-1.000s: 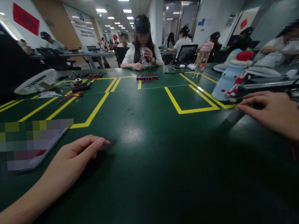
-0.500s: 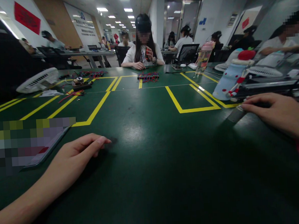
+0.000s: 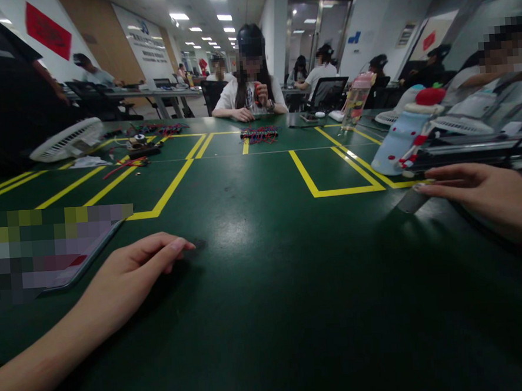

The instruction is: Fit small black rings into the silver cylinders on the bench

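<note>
My left hand (image 3: 135,273) lies palm down on the green table mat (image 3: 267,289), fingers loosely together and empty, the forefinger tip just short of a small dark smudge-like thing (image 3: 197,244) on the mat; I cannot tell what that is. The hand rests there as a prop for the forearm, which runs in from the lower left. Just beside its knuckles sits a tablet or phone (image 3: 65,254), screen blurred, laid flat and angled towards me so it can be read from my seat. My right hand (image 3: 491,199) reaches out low at the right edge, fingers stretched and narrow, the fingertips touching the end of a slim grey cylindrical object (image 3: 409,201) that lies on the mat, a pen or small tool by its look; I cannot tell whether the thumb closes under it, so the grip stays uncertain. That grey piece lies just outside the yellow-taped box (image 3: 334,191), near a pale blue bottle sleeve with red dots (image 3: 397,143) lying tilted. Farther off, a bundle of red and blue wires (image 3: 258,135) sits before a seated person (image 3: 249,84) across the table, who holds something red up near the chest. A white fan (image 3: 65,141) lies on its back at the left, and a pink-lidded clear bottle (image 3: 356,100) stands upright.
</note>
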`<state>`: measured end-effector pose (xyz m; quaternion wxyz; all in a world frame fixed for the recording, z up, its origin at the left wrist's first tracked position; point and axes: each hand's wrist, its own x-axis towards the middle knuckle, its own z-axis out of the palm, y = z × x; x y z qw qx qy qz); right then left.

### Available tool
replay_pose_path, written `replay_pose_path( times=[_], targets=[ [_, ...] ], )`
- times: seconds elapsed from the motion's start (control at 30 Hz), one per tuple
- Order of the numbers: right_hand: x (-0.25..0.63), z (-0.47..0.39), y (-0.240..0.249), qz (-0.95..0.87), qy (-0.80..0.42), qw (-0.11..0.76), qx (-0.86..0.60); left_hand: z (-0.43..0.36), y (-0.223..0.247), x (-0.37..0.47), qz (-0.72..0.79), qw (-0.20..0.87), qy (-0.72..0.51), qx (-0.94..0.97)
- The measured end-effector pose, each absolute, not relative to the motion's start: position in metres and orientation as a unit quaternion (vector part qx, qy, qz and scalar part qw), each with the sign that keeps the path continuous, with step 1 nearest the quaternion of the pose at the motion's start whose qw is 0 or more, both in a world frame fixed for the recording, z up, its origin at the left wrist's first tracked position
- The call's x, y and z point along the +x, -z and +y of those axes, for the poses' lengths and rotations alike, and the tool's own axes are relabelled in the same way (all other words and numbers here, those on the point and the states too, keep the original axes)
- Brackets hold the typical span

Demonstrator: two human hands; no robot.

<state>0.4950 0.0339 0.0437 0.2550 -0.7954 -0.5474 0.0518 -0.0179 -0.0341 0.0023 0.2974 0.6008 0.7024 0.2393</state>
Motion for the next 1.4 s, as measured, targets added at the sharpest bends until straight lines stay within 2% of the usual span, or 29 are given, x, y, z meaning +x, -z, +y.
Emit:
replay_pose_path(
  times=[0.1, 0.2, 0.33, 0.43, 0.53, 0.63, 0.83, 1.0, 1.1, 1.27, 1.4],
  targets=[
    [0.499, 0.036, -0.040, -0.547, -0.074, 0.258, -0.793, -0.033, -0.001, -0.019, 0.703, 0.298, -0.238, 0.601],
    [0.495, 0.037, -0.035, -0.569, -0.034, 0.262, -0.779, -0.032, 0.002, -0.020, 0.699, 0.287, -0.235, 0.611],
    [0.453, 0.032, -0.025, -0.652, -0.033, 0.355, -0.669, -0.030, 0.004, -0.022, 0.688, 0.281, -0.234, 0.627],
    [0.398, 0.019, -0.017, -0.737, -0.110, 0.392, -0.539, -0.030, 0.006, -0.024, 0.688, 0.271, -0.232, 0.632],
    [0.346, 0.003, -0.011, -0.799, -0.217, 0.357, -0.432, -0.032, 0.006, -0.025, 0.690, 0.261, -0.229, 0.635],
    [0.315, -0.009, -0.006, -0.820, -0.267, 0.333, -0.382, -0.034, 0.000, -0.020, 0.694, 0.252, -0.224, 0.636],
    [0.308, -0.013, 0.006, -0.808, -0.296, 0.344, -0.375, -0.029, -0.018, 0.017, 0.657, 0.260, -0.191, 0.681],
    [0.308, -0.011, 0.011, -0.788, -0.342, 0.350, -0.373, -0.022, -0.026, 0.078, 0.497, 0.232, -0.260, 0.795],
    [0.307, -0.011, 0.012, -0.788, -0.350, 0.354, -0.363, -0.017, -0.031, 0.107, 0.456, 0.236, -0.284, 0.810],
    [0.308, -0.012, 0.012, -0.791, -0.328, 0.363, -0.368, -0.015, -0.035, 0.110, 0.478, 0.211, -0.337, 0.783],
    [0.309, -0.012, 0.012, -0.796, -0.297, 0.365, -0.382, -0.017, -0.019, 0.096, 0.508, 0.220, -0.283, 0.783]
  ],
)
